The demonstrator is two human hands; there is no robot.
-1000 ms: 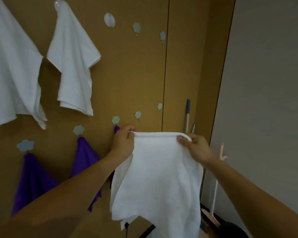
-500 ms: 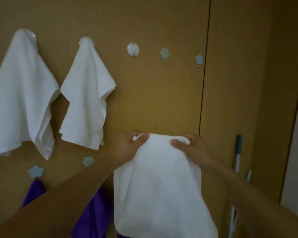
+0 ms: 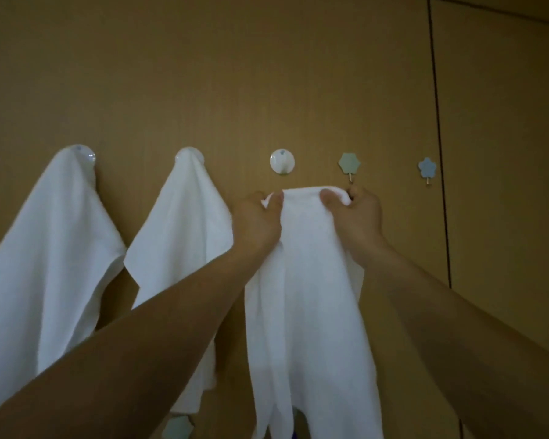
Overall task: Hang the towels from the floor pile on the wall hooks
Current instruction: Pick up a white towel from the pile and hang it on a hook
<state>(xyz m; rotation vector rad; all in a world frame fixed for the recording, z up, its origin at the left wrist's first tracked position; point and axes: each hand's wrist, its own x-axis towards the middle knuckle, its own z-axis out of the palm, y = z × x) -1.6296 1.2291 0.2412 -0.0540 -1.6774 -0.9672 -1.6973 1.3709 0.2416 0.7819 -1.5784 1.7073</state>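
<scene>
From my seat, starting at the far left, I see a first hung towel (image 3: 48, 248) draped from a clear round hook (image 3: 84, 152) on the brown wall (image 3: 235, 74), its white cloth falling in a wide cone past the bottom edge. Just right of it a second hung towel (image 3: 181, 232) drops from another clear hook (image 3: 189, 153), a loose corner jutting out on its left side. My left forearm crosses in front of its lower part, reaching up and to the right.

My left hand (image 3: 257, 221) is raised with its back toward me, thumb pinching the top edge of the held towel (image 3: 305, 296) against the curled fingers. Directly above the bunched edge sits a bare white round hook (image 3: 282, 161), close to the cloth but apart from it. The towel is white and hangs straight down between my arms in long vertical folds, splitting into two tails near the bottom of the view.

My right hand (image 3: 357, 223) grips the other end of that top edge, thumb on the near face, fingers wrapped behind. Its knuckles are just below a pale green hexagon hook (image 3: 349, 163). Farther right is a blue flower hook (image 3: 427, 167), beside a dark vertical seam (image 3: 438, 137) in the wall panels.
</scene>
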